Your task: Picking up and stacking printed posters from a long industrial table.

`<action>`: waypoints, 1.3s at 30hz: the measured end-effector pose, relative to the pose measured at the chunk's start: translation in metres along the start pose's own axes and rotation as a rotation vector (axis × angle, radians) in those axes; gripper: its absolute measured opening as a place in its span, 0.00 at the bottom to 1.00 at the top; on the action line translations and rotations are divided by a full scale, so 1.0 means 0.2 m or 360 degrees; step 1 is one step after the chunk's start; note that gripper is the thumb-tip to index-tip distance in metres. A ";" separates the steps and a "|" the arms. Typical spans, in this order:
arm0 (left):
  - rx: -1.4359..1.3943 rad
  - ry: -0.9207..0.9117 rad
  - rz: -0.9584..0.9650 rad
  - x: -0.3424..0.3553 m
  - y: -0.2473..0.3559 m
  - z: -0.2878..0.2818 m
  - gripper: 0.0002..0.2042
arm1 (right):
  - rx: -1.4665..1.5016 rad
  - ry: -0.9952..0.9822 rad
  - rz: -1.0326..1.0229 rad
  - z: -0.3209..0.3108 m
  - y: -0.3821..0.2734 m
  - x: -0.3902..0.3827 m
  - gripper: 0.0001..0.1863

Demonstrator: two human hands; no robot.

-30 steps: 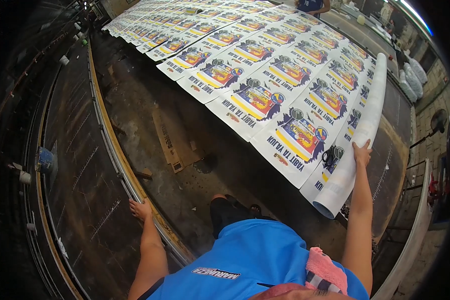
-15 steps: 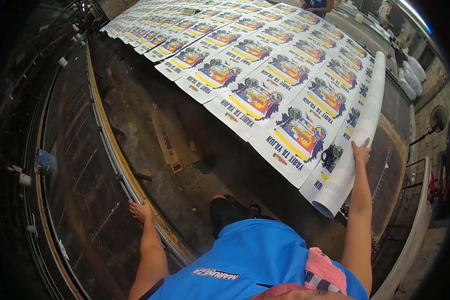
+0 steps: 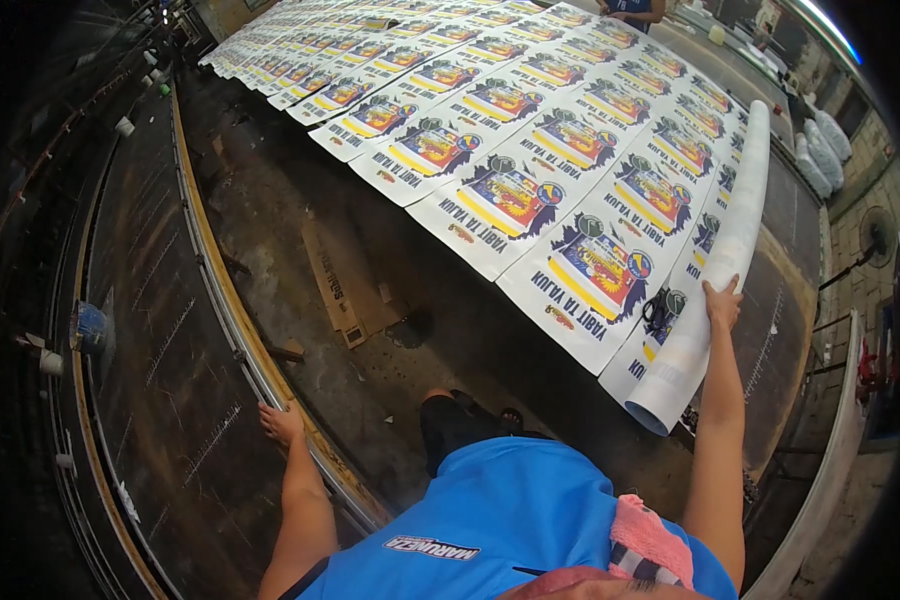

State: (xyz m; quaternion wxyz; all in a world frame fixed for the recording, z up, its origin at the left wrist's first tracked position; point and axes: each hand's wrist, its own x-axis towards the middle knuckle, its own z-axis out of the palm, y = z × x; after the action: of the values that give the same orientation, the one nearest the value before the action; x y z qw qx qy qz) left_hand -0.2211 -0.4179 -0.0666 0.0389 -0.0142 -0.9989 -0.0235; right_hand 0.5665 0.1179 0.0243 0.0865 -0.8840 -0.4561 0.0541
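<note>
My right hand [image 3: 722,303] lies on a large white roll [image 3: 735,250], fingers spread over its side. The roll sits along the right side of printed white sheets [image 3: 510,197], which carry rows of a repeated red, yellow and blue design and cover a long table. Black-handled scissors [image 3: 662,312] rest on the printed material, just left of the roll near my right hand. My left hand [image 3: 282,424] lies with fingers stretched out on the edge of a long dark table [image 3: 185,330], by its metal rail, and holds nothing.
Flattened cardboard [image 3: 335,285] lies on the floor between the tables. A blue-stained bucket [image 3: 90,327] stands at the left. Another person [image 3: 635,12] is at the far side of the sheets. A fan [image 3: 875,235] and wrapped white bundles [image 3: 822,148] are at the right.
</note>
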 end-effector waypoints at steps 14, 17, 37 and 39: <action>0.0004 0.0062 0.0020 0.00 -0.01 0.01 0.37 | 0.0006 -0.0025 0.0019 -0.01 -0.01 -0.01 0.53; 0.0010 0.0007 -0.0001 -0.02 0.00 0.00 0.37 | 0.0015 -0.0030 0.0016 -0.02 -0.01 -0.02 0.53; -0.0006 -0.0019 -0.0012 -0.02 0.00 0.00 0.38 | 0.0012 -0.0016 0.0016 0.00 0.00 -0.01 0.53; -0.0003 -0.0009 -0.0006 -0.03 0.00 0.00 0.37 | 0.0011 -0.0015 0.0011 0.00 0.00 -0.01 0.53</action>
State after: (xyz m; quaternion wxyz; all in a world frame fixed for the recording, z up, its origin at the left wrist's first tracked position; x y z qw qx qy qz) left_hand -0.2160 -0.4188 -0.0667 0.0359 -0.0123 -0.9990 -0.0246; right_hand 0.5662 0.1157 0.0251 0.0872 -0.8851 -0.4533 0.0600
